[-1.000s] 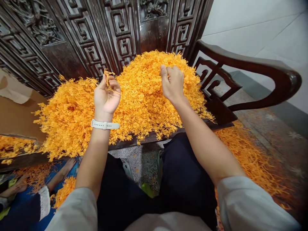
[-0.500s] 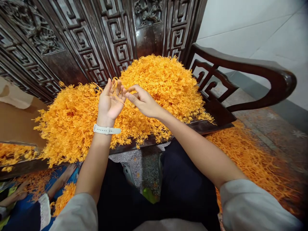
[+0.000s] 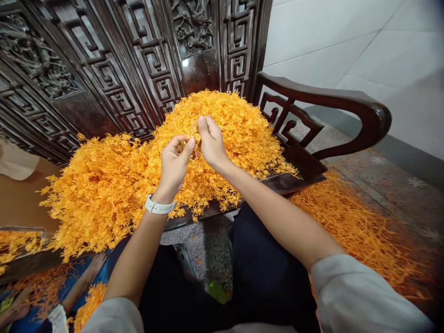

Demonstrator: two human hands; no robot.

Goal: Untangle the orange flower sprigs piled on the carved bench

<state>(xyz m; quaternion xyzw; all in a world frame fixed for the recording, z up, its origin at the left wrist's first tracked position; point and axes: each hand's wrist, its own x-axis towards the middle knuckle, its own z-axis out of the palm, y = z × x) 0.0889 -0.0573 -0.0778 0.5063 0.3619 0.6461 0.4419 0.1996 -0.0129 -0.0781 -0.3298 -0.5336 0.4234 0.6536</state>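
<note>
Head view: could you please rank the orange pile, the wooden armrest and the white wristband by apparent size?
1. orange pile
2. wooden armrest
3. white wristband, smallest despite being nearer the camera

Bright, soft, even light, no hard shadows anywhere. The orange pile (image 3: 104, 185) is so saturated its detail mushes together, and the strands (image 3: 193, 140) pinched by the left hand (image 3: 175, 163) and right hand (image 3: 210, 144) vanish against it. There's a small glare spot on the carved panel (image 3: 185, 62) above the pile and a glossy streak on the armrest (image 3: 367, 115) right of it. Fisheye bend at the edges; the sleeves (image 3: 364, 300) below the pile look stretched and soft.
</note>
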